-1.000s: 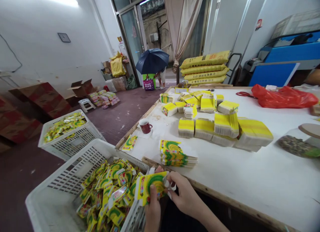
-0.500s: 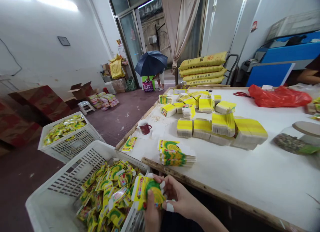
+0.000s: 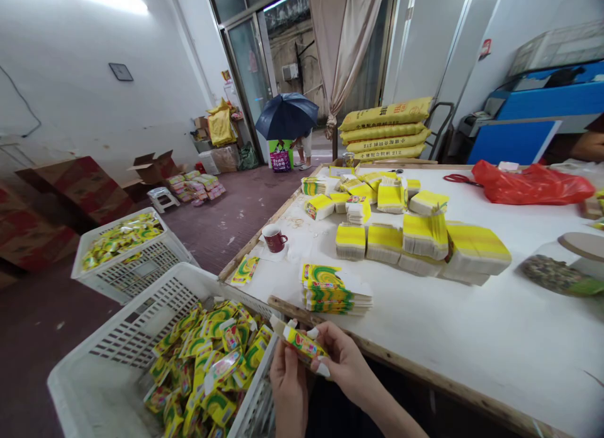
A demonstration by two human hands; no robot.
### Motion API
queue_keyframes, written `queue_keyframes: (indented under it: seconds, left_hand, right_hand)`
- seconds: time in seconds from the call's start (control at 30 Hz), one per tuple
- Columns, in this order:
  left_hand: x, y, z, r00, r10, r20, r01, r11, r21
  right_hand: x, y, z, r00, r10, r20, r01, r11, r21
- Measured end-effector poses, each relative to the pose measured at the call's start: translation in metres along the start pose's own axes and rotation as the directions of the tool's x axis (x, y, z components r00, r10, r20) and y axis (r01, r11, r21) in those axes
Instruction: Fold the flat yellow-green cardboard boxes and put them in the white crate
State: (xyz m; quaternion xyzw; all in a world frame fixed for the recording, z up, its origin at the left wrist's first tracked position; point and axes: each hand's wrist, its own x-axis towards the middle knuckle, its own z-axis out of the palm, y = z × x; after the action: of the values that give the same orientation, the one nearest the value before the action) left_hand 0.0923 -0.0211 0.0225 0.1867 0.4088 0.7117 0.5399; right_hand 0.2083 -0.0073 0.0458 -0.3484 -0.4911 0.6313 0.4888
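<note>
Yellow-and-green printed card is what you have between your hands: a flattened packet [image 3: 302, 342], held low in front of you, just off the near edge of the table [image 3: 453, 356]. Its long axis slants from the upper left, by the rim of the white basket [image 3: 117, 343], down to the right toward your body, and you see it nearly edge-on. Your left hand [image 3: 287, 384] comes up from beneath and closes its fingers on the left half. Your right hand [image 3: 346, 365] pinches the lower right end with thumb and fingertips, so both hands grip the same piece at opposite ends. The basket, heaped with loose packets [image 3: 207, 362], lies just left of your left hand, the nearer hand to it. The stack of flat packets [image 3: 335, 290] sits on the table just beyond your right hand's fingertips.
</note>
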Motion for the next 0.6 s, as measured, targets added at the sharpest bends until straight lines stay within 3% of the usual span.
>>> queue_keyframes:
  seconds: [0.07,0.17,0.27,0.33,0.4,0.47,0.53,0.6]
  left_hand:
    - [0.0,0.004,0.006,0.998,-0.012,-0.066,0.014,0.999,0.035]
    - [0.0,0.009,0.007,0.998,-0.026,-0.062,0.031,0.997,0.077]
    - [0.004,0.013,-0.003,0.998,0.015,-0.057,-0.01,0.995,0.095]
    - [0.009,0.02,-0.015,0.995,0.08,-0.057,-0.07,0.986,0.151]
    - [0.014,0.032,-0.029,0.995,0.089,0.038,-0.096,0.96,0.265]
    - [0.017,0.046,-0.042,0.975,0.001,0.224,-0.083,0.931,0.355]
    - [0.017,0.058,-0.049,0.909,-0.103,0.403,-0.066,0.921,0.384]
    - [0.012,0.064,-0.048,0.835,-0.206,0.51,-0.053,0.893,0.448]
  right_hand:
    - [0.003,0.005,-0.002,1.0,0.009,-0.021,-0.009,1.0,0.007]
    - [0.004,0.009,-0.005,0.999,0.02,-0.046,-0.021,0.999,-0.027]
    - [0.001,0.002,-0.013,0.995,-0.095,-0.045,0.079,0.961,-0.265]
    - [-0.002,-0.009,-0.022,0.98,-0.189,0.063,0.197,0.876,-0.44]
    - [-0.005,-0.019,-0.032,0.957,-0.223,0.186,0.289,0.793,-0.537]
    - [-0.009,-0.028,-0.04,0.936,-0.219,0.274,0.346,0.704,-0.619]
    - [-0.013,-0.036,-0.044,0.916,-0.184,0.356,0.393,0.582,-0.711]
    - [-0.016,-0.043,-0.042,0.879,-0.132,0.458,0.464,0.461,-0.757]
